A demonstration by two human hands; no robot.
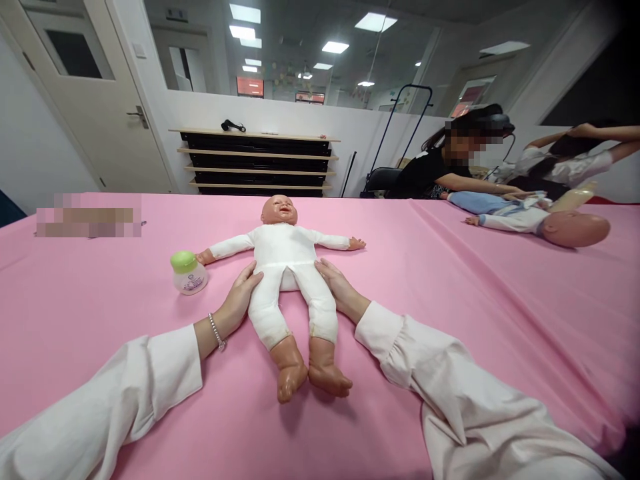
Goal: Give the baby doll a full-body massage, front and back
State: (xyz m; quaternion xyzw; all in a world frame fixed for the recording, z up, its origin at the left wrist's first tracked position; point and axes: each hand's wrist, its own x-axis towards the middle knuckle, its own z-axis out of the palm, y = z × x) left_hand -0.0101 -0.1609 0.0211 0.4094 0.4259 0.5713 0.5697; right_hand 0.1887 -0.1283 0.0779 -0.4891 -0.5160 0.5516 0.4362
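Note:
A baby doll (285, 247) with a white cloth body and plastic head, hands and feet lies on its back, its feet toward me and its arms spread wide. My left hand (243, 293) rests along the doll's hip on the left, thumb over the top of the thigh. On the other hip, my right hand (343, 287) holds the doll in the same way, fingers against its side. Parts of the fingers are hidden by the cloth body. A small bottle with a green cap (189, 273) stands beside the doll's hand on the left.
Pink cloth (400, 280) covers the table. At the far right lies another doll (520, 217) in blue and white, with a person in black (425, 170) bent over it and a pale bottle (575, 197) near. Behind the table stands a stack of shelves (257, 152).

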